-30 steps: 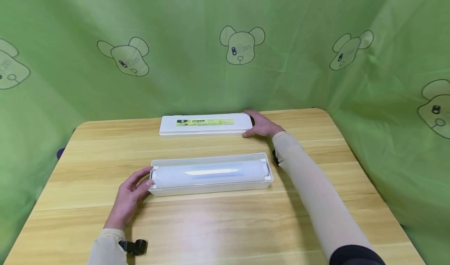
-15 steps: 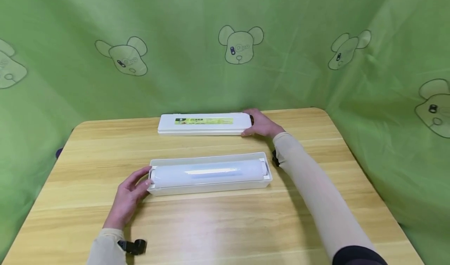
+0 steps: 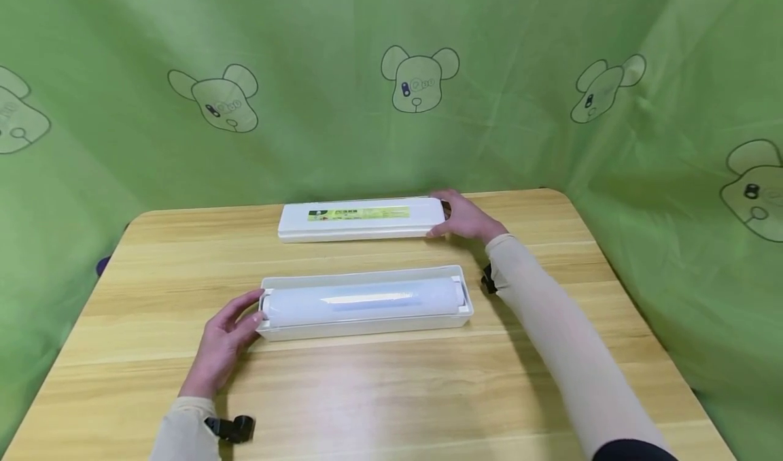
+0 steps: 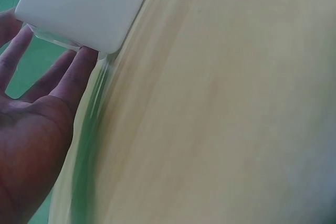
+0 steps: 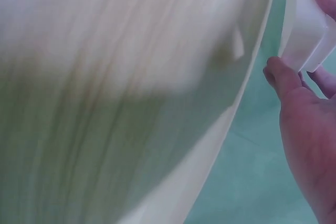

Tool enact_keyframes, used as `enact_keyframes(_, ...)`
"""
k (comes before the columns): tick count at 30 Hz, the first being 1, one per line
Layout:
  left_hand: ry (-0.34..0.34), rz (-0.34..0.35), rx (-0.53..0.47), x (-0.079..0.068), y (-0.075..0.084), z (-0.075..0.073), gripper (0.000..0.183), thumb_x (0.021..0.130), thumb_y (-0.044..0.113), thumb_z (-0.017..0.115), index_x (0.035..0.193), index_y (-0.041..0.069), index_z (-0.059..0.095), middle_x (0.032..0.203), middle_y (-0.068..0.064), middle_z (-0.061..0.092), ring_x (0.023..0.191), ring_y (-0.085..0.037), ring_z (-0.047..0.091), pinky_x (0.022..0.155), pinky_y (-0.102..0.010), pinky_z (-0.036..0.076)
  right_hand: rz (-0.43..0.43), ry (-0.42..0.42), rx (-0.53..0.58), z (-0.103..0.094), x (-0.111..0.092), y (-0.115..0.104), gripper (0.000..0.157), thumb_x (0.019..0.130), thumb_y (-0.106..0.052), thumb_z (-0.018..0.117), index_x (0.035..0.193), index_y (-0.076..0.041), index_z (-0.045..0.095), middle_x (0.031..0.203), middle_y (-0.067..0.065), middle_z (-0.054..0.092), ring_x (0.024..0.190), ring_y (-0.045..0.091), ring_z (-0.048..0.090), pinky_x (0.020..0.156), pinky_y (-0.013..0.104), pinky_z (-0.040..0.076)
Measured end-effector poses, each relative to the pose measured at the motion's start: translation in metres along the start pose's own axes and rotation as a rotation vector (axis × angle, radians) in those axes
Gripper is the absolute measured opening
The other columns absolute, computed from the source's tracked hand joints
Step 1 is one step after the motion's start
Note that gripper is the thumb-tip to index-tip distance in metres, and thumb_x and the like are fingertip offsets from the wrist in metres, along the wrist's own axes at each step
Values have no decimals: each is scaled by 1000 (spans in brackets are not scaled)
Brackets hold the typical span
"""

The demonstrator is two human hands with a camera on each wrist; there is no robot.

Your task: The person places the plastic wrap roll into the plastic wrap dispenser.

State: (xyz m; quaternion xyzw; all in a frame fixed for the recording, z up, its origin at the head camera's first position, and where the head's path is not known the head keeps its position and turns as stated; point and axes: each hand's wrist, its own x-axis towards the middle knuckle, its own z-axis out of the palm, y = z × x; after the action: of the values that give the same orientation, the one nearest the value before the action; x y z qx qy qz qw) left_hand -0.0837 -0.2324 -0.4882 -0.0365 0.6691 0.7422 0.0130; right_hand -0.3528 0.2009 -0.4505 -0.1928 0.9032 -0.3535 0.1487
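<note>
A long white box (image 3: pixel 367 329) lies in the middle of the table, with a roll of cling film (image 3: pixel 367 302) inside. My left hand (image 3: pixel 223 342) grips the box's left end, thumb at the near corner and fingers at the far one. The same box end (image 4: pixel 89 11) touches my fingertips in the left wrist view. Farther back is a long white lid (image 3: pixel 391 226) with a yellow-green label. My right hand (image 3: pixel 466 217) holds its right end between thumb and fingers. In the right wrist view, the lid's end (image 5: pixel 307 32) sits in that grip.
Everything stands on a light wooden table (image 3: pixel 342 393). A green curtain (image 3: pixel 330 128) with bear-head drawings hangs close behind the back edge and along both sides. Small black wrist cameras (image 3: pixel 235 429) are strapped to the sleeves.
Over the last half second the lid and my right hand have shifted slightly right and nearer, and more of the lid's front side shows. My left hand and the box have stayed put.
</note>
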Motion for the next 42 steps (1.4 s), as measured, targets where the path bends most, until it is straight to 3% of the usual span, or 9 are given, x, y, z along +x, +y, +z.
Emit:
enact_keyframes(10,9,-16,17,0,2,1,52,96,10,64,142,-3,44,147,-15,38,112,-10,59,94,-28,51,-1,33,60,-5,-11,1,99,67,-22,91,148,-3,36,146,19,35,134,37,34,115,49,25)
enact_keyframes(16,13,-31,10,-2,0,0,52,96,11,64,143,-1,44,146,-9,41,114,-9,58,95,-28,50,-11,43,146,-7,-20,-4,99,66,-17,92,147,-2,36,146,17,35,134,34,37,113,43,32)
enact_keyframes(24,3,-34,23,0,1,0,52,97,13,64,144,0,44,152,-18,33,115,-8,58,96,-27,49,-19,50,187,-14,-36,-19,97,69,-12,90,147,1,34,145,18,34,135,35,37,111,42,35)
enact_keyframes(30,4,-24,9,1,1,0,52,97,11,64,143,-1,45,149,-14,37,114,-9,58,95,-27,50,-35,27,223,-19,-49,-30,96,70,-7,89,146,4,33,143,20,35,133,36,39,109,42,39)
enact_keyframes(32,3,-19,8,1,0,0,52,96,11,64,143,-1,45,148,-12,38,114,-9,59,95,-27,50,-39,32,249,-19,-48,-20,97,68,-11,91,146,0,34,142,15,37,134,32,40,108,38,40)
enact_keyframes(42,-3,0,5,1,-1,-1,49,96,8,64,141,-1,47,143,-7,44,112,-10,60,94,-29,51,-83,1,359,-22,-65,-25,94,68,-5,90,144,1,35,141,16,41,135,33,39,105,33,43)
